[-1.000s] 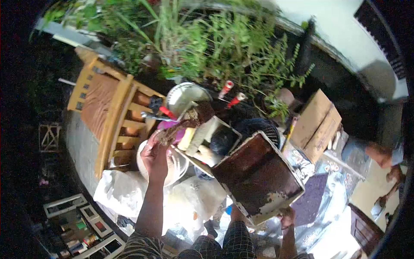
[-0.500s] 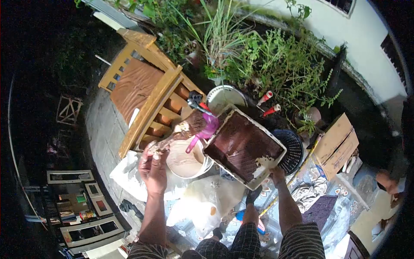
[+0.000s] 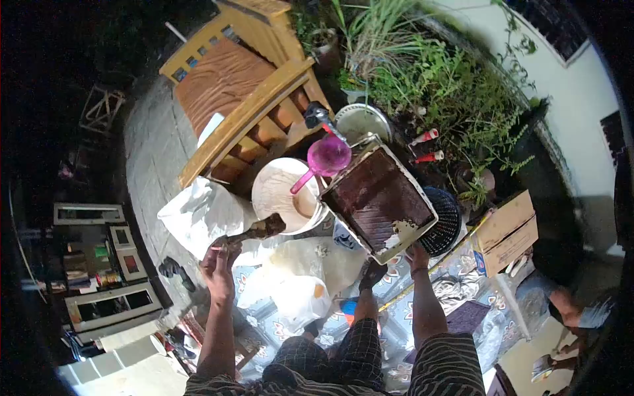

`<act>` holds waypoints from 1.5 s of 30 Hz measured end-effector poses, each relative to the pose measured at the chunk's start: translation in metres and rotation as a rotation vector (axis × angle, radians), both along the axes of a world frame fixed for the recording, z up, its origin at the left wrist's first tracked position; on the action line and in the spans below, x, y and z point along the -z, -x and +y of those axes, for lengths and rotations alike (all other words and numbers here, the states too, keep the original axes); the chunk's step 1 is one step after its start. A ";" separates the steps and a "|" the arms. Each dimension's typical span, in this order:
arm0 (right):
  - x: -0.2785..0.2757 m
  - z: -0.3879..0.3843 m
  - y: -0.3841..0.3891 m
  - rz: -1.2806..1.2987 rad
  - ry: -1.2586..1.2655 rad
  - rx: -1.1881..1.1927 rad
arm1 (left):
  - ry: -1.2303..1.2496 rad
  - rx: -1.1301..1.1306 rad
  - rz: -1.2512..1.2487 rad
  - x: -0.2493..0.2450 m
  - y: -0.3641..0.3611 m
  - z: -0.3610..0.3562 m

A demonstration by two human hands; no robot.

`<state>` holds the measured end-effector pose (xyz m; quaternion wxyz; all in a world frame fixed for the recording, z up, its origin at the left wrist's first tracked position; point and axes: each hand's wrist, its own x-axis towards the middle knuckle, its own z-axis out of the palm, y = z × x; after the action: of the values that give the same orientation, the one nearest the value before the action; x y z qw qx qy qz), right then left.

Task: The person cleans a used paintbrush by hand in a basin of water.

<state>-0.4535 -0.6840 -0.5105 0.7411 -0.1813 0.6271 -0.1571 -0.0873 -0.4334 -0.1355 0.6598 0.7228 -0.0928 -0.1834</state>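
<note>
My left hand (image 3: 219, 267) is closed around the handle of a brush (image 3: 264, 228), whose dark brown, smeared end points right toward a white bucket (image 3: 259, 191). The bucket has pale brown residue inside. My right hand (image 3: 417, 257) grips the near right corner of a rectangular tray (image 3: 404, 239) with a light rim. Dark brown coats most of the tray's inside, and a pale patch shows at the near corner. A pink dipper (image 3: 329, 156) lies between bucket and tray, its handle over the bucket's rim.
A wooden bench (image 3: 264, 125) with a brown cloth stands behind the bucket. Beside the tray are a black basket (image 3: 444, 221) and a cardboard box (image 3: 508, 231). White plastic bags (image 3: 205, 214) lie near my left hand. Plants (image 3: 456, 99) grow behind; another person (image 3: 561, 307) is at right.
My view has shifted, so the bench, bucket and tray appear higher. My left hand and brush have moved back from the bucket toward me. My right hand stays on the tray's corner.
</note>
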 end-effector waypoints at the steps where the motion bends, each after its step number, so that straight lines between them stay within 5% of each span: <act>1: 0.003 0.005 0.007 0.062 0.023 -0.050 | -0.032 -0.017 0.011 -0.004 0.001 0.015; 2: 0.048 0.024 0.041 -0.093 0.242 -0.110 | -0.063 -0.037 0.021 -0.008 0.002 0.031; 4: 0.038 0.049 0.046 0.484 0.825 -0.367 | -0.111 -0.072 0.011 -0.024 0.002 0.060; 6: -0.031 0.047 0.044 1.098 0.771 -1.594 | -0.114 -0.099 0.009 -0.037 0.001 0.104; 7: -0.054 0.069 0.054 0.912 0.864 -1.147 | -0.112 -0.113 0.001 -0.045 -0.003 0.128; 8: -0.066 0.080 0.049 1.044 0.757 -1.417 | -0.078 -0.161 0.004 -0.060 -0.003 0.146; 9: -0.065 0.106 0.059 1.261 1.018 -1.480 | -0.035 -0.163 -0.003 -0.069 -0.007 0.168; 11: -0.088 0.142 0.082 1.070 1.440 -1.641 | 0.046 -0.224 -0.033 -0.083 -0.012 0.237; 12: -0.116 0.172 0.080 1.147 1.371 -1.752 | 0.077 -0.236 -0.048 -0.082 -0.017 0.279; 13: -0.144 0.205 0.080 1.311 1.400 -1.711 | 0.091 -0.290 -0.048 -0.083 -0.017 0.319; 15: -0.194 0.271 0.080 1.260 1.270 -1.696 | 0.094 -0.361 -0.038 -0.097 -0.018 0.398; 18: -0.238 0.335 0.064 1.198 1.412 -1.489 | 0.094 -0.563 0.019 -0.112 -0.017 0.513; 19: -0.247 0.355 0.038 0.989 1.438 -1.061 | 0.071 -0.605 0.049 -0.112 -0.020 0.552; 21: -0.282 0.370 -0.041 0.889 1.605 -1.175 | 0.038 -0.673 0.060 -0.122 -0.025 0.608; 23: -0.323 0.395 -0.148 0.291 1.409 -0.775 | 0.045 -0.694 0.050 -0.112 -0.035 0.662; 26: -0.354 0.432 -0.280 0.260 1.366 -0.978 | 0.075 -0.731 0.028 -0.129 -0.060 0.696; 27: -0.367 0.454 -0.313 0.075 1.444 -0.947 | 0.060 -0.738 0.020 -0.133 -0.071 0.702; 29: -0.380 0.489 -0.352 0.029 1.612 -1.084 | 0.118 -0.762 0.052 -0.126 -0.093 0.715; 32: -0.387 0.540 -0.384 0.062 1.486 -1.199 | 0.212 -0.771 0.018 -0.126 -0.137 0.718; 39: -0.382 0.587 -0.500 -0.084 1.146 -1.094 | 0.221 -0.725 -0.092 -0.132 -0.292 0.747; 42: -0.334 0.570 -0.602 -0.172 1.362 -1.248 | 0.177 -0.765 -0.071 -0.150 -0.377 0.754; 44: -0.376 0.580 -0.698 -0.153 1.032 -1.179 | 0.203 -0.788 -0.146 -0.151 -0.429 0.765; 45: -0.370 0.580 -0.746 -0.391 1.051 -1.003 | 0.243 -0.812 -0.168 -0.156 -0.458 0.763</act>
<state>0.2925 -0.1036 -0.1404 0.6375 -0.7438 0.1686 -0.1087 0.3707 0.3300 0.0202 0.7488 0.6303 0.1249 0.1625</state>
